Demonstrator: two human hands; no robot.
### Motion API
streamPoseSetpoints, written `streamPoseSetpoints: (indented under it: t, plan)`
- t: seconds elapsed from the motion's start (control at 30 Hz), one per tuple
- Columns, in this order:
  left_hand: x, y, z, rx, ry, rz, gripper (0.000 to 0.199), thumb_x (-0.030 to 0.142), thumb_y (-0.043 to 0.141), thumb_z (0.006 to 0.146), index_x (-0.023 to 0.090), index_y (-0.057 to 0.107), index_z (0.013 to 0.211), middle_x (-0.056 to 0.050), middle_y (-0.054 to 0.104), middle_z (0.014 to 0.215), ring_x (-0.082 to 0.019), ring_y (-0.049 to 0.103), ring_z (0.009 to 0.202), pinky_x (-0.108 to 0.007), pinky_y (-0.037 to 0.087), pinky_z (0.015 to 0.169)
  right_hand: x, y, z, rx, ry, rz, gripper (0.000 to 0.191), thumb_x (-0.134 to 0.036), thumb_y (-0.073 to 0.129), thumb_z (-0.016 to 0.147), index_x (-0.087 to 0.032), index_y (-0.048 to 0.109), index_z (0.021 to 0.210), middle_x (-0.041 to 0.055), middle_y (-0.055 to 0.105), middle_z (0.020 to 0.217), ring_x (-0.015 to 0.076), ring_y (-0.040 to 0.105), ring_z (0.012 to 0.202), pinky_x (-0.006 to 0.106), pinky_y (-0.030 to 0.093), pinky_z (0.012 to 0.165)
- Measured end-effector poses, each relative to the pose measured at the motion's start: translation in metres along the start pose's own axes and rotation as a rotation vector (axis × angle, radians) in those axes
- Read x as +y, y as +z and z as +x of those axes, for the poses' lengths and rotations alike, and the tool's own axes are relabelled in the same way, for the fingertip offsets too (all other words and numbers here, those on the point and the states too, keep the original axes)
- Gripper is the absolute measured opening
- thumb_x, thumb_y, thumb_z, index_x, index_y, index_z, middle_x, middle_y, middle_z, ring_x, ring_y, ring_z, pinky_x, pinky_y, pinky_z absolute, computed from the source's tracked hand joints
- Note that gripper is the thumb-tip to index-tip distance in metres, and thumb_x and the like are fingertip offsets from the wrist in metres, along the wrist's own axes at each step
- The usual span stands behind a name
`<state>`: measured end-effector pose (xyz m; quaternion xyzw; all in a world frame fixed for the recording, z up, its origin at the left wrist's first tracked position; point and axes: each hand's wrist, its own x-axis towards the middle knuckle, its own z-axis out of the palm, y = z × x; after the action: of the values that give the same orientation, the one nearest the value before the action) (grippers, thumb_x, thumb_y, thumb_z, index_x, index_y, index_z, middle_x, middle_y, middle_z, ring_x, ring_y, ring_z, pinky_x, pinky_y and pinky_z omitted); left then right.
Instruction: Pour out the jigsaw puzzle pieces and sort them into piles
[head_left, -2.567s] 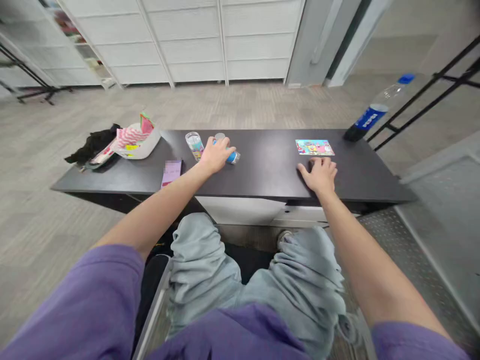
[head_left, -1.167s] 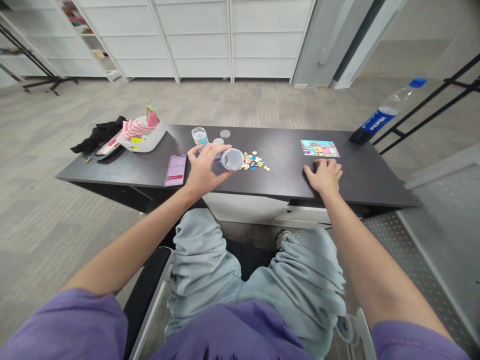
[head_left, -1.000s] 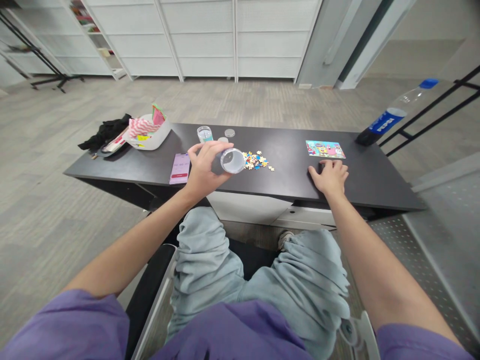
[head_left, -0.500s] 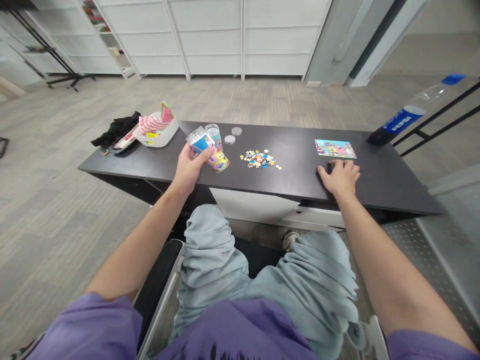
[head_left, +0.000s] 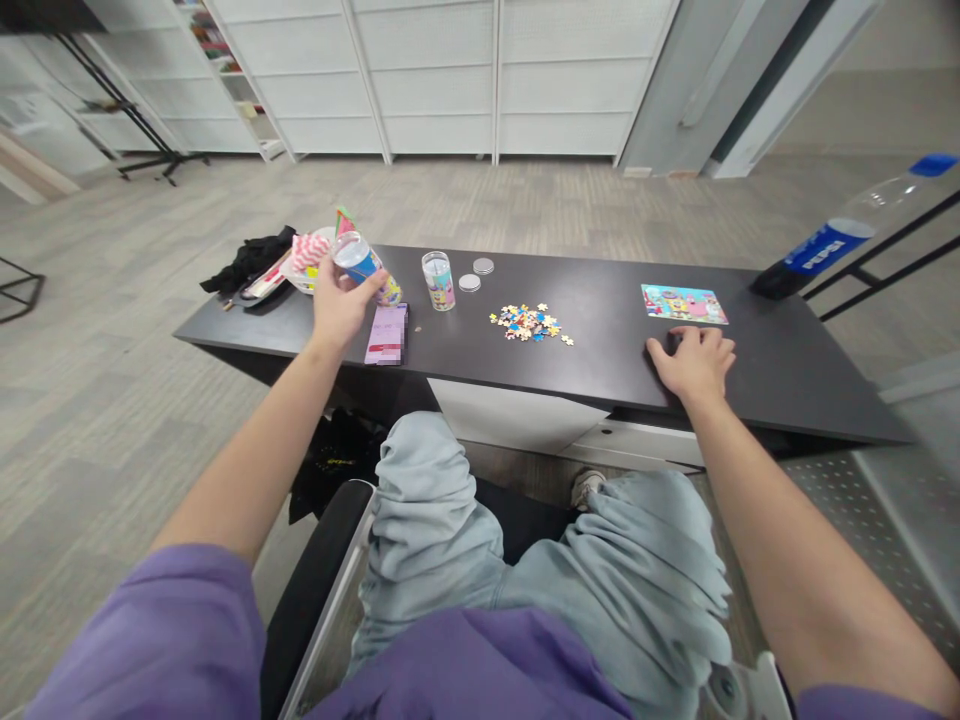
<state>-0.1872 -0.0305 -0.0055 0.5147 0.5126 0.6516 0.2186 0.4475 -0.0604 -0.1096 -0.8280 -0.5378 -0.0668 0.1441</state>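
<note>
My left hand point(head_left: 341, 305) is wrapped round a clear cylindrical jar point(head_left: 367, 266) with a colourful cartoon label, tilted above the table's left part. Just below the jar lies a phone point(head_left: 387, 334) with a pinkish screen. A second clear jar point(head_left: 439, 281) with a cartoon label stands upright to the right, beside two round silver lids point(head_left: 470, 283). Between my hands lies a loose pile of small jigsaw pieces point(head_left: 529, 322). My right hand point(head_left: 694, 365) rests on the tabletop with fingers apart, just in front of a cartoon picture card point(head_left: 684, 304). Something dark shows by its thumb, unclear.
On the dark table point(head_left: 600, 350), a white basket point(head_left: 300, 278) of colourful items sits at the left beside black cloth point(head_left: 251, 260). A large Pepsi bottle point(head_left: 821, 245) is at the right end. A white panel point(head_left: 517, 417) shows below the front edge.
My left hand has moved left with its jar, away from the standing jar, and the phone now shows below it. My right hand stays in place by the card. The view has shifted slightly.
</note>
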Motion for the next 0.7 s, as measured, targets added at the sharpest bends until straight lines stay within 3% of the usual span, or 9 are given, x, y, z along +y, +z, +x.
streamPoseSetpoints:
  t: [0.03, 0.17, 0.23, 0.47, 0.7]
  plan:
    - [-0.005, 0.001, 0.018, -0.001, -0.014, 0.03, 0.105, 0.076, 0.117, 0.051, 0.028, 0.066, 0.13, -0.017, 0.082, 0.145, -0.043, 0.079, 0.138, -0.061, 0.064, 0.138, 0.0, -0.001, 0.0, -0.004, 0.001, -0.002, 0.056, -0.056, 0.093, 0.121, -0.023, 0.08, 0.166, 0.0164, 0.077, 0.175, 0.04, 0.079, 0.156, 0.068, 0.07, 0.131]
    - [-0.024, 0.014, 0.061, -0.036, -0.119, 0.225, 0.055, 0.018, 0.107, 0.088, 0.019, 0.074, 0.133, -0.011, 0.084, 0.135, -0.035, 0.082, 0.129, -0.062, 0.069, 0.129, 0.0, -0.004, -0.002, -0.008, 0.003, -0.002, 0.056, -0.055, 0.093, 0.121, -0.023, 0.08, 0.165, 0.0164, 0.077, 0.175, 0.0399, 0.079, 0.155, 0.068, 0.07, 0.131]
    - [-0.034, 0.024, 0.07, -0.062, -0.157, 0.33, 0.048, 0.006, 0.103, 0.096, 0.017, 0.079, 0.137, -0.01, 0.083, 0.137, -0.035, 0.081, 0.13, -0.063, 0.071, 0.126, 0.0, -0.004, -0.002, -0.005, 0.002, -0.001, 0.056, -0.055, 0.093, 0.121, -0.023, 0.08, 0.165, 0.0163, 0.077, 0.175, 0.0401, 0.079, 0.156, 0.069, 0.069, 0.131]
    - [-0.067, 0.05, 0.08, -0.107, -0.246, 0.562, 0.044, 0.013, 0.104, 0.104, 0.017, 0.082, 0.142, -0.012, 0.082, 0.147, -0.037, 0.08, 0.139, -0.067, 0.07, 0.13, 0.004, -0.001, -0.003, -0.017, 0.001, 0.012, 0.057, -0.06, 0.09, 0.12, -0.023, 0.08, 0.163, 0.0158, 0.075, 0.174, 0.0411, 0.073, 0.159, 0.069, 0.063, 0.135]
    - [-0.091, 0.055, 0.089, -0.126, -0.204, 0.524, 0.046, 0.025, 0.104, 0.106, 0.018, 0.08, 0.144, -0.013, 0.08, 0.146, -0.037, 0.078, 0.137, -0.066, 0.07, 0.127, 0.009, 0.001, -0.002, -0.029, -0.005, 0.044, 0.06, -0.067, 0.086, 0.117, -0.024, 0.077, 0.159, 0.0153, 0.071, 0.168, 0.0411, 0.067, 0.153, 0.065, 0.054, 0.134]
